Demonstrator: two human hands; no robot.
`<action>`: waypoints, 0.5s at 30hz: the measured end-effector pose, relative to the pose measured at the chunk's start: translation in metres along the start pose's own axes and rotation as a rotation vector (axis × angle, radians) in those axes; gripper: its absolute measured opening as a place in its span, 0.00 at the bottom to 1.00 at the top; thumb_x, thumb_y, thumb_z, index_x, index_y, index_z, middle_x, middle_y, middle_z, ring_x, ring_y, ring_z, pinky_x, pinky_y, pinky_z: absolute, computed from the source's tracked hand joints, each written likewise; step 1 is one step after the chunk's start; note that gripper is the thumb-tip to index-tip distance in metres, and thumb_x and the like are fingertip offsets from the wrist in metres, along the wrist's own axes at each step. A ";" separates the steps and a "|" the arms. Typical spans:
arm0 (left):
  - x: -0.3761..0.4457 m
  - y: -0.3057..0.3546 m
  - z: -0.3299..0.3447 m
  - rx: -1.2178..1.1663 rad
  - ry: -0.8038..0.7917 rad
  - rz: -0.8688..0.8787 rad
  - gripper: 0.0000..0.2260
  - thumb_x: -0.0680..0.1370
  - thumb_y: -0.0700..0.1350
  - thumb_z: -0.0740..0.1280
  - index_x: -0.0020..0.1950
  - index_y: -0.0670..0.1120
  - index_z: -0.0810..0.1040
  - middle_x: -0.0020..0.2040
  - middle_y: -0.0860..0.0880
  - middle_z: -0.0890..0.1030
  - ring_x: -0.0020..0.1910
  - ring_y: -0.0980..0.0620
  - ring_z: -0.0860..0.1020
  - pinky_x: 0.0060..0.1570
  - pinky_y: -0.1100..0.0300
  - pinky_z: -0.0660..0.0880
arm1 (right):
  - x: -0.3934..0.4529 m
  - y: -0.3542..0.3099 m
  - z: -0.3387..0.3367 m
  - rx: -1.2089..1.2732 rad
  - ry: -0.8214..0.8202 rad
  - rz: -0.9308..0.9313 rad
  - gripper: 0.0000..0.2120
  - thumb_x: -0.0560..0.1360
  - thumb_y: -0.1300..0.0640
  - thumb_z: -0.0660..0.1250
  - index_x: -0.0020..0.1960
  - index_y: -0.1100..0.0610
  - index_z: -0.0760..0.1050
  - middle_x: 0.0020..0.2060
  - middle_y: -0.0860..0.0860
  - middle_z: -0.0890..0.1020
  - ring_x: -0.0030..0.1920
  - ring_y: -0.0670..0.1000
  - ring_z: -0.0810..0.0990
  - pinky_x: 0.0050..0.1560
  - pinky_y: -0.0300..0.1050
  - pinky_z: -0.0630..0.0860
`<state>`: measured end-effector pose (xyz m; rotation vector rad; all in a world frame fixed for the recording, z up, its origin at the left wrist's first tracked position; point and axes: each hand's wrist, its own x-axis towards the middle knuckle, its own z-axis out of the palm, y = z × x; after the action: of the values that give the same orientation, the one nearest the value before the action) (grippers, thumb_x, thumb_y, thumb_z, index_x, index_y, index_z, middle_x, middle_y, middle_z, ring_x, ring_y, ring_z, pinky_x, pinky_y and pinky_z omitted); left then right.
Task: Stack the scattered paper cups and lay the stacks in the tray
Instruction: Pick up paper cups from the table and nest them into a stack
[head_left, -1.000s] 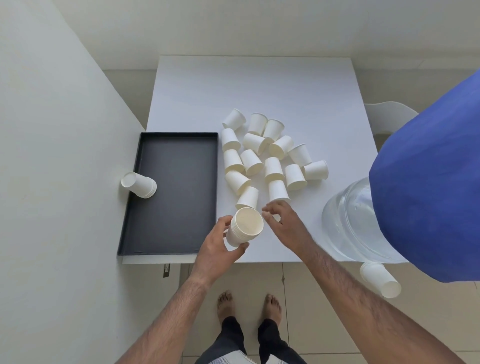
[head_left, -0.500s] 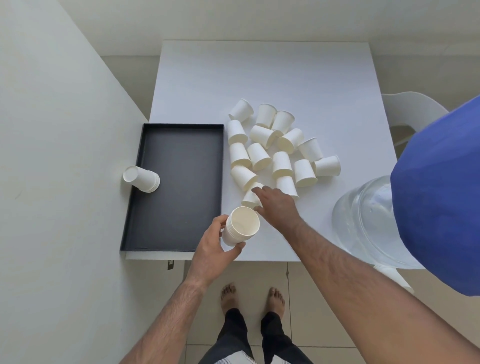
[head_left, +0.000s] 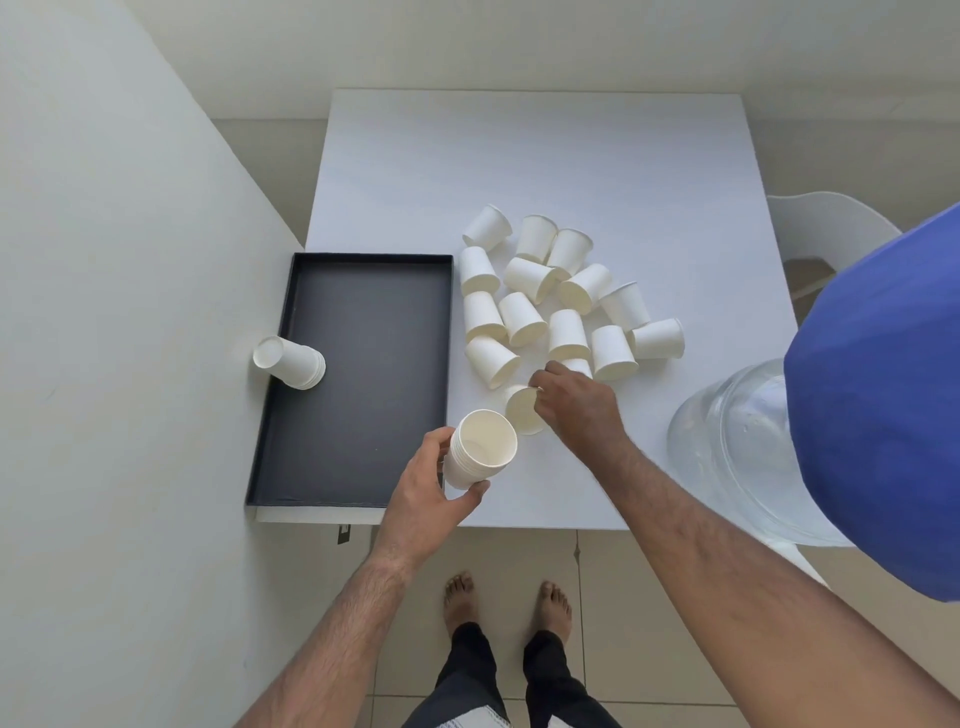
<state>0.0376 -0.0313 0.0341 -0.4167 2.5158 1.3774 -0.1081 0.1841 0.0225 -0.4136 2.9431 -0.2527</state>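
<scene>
Head view: the left hand (head_left: 423, 496) grasps a nested stack (head_left: 480, 449), mouth tilted up toward the viewer; the right hand (head_left: 576, 410) pinches 1 cup (head_left: 522, 410) lying on the table (head_left: 519, 156), mouth toward the near side.

head cam | worn high, looks steeply down | table (head_left: 519, 156) near, feet below

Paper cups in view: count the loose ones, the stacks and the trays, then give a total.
Loose cups: 15, one gripped by the right hand
Cup stacks: 2, one held in the left hand
Black tray: 1
Total: 18
</scene>
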 end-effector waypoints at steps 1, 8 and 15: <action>0.000 0.001 0.000 -0.001 -0.002 0.004 0.31 0.74 0.58 0.79 0.65 0.77 0.62 0.66 0.67 0.76 0.68 0.57 0.76 0.61 0.56 0.77 | -0.003 0.002 -0.003 0.059 0.025 0.020 0.08 0.80 0.57 0.64 0.54 0.49 0.81 0.48 0.48 0.80 0.47 0.50 0.82 0.37 0.48 0.76; -0.003 0.006 0.005 0.018 -0.026 0.004 0.31 0.75 0.54 0.80 0.68 0.72 0.63 0.66 0.69 0.74 0.68 0.59 0.75 0.64 0.55 0.76 | -0.030 0.025 -0.027 0.464 0.067 0.182 0.04 0.81 0.51 0.69 0.54 0.48 0.82 0.45 0.43 0.80 0.41 0.47 0.80 0.41 0.45 0.72; -0.006 0.012 0.008 0.011 -0.037 0.017 0.30 0.76 0.52 0.79 0.71 0.66 0.66 0.66 0.67 0.75 0.68 0.60 0.74 0.64 0.55 0.75 | -0.058 0.025 -0.075 0.937 0.191 0.332 0.05 0.76 0.50 0.76 0.51 0.44 0.82 0.39 0.46 0.86 0.39 0.50 0.85 0.42 0.48 0.80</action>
<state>0.0395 -0.0175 0.0411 -0.3653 2.5016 1.3635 -0.0732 0.2351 0.0988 0.2393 2.5858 -1.5638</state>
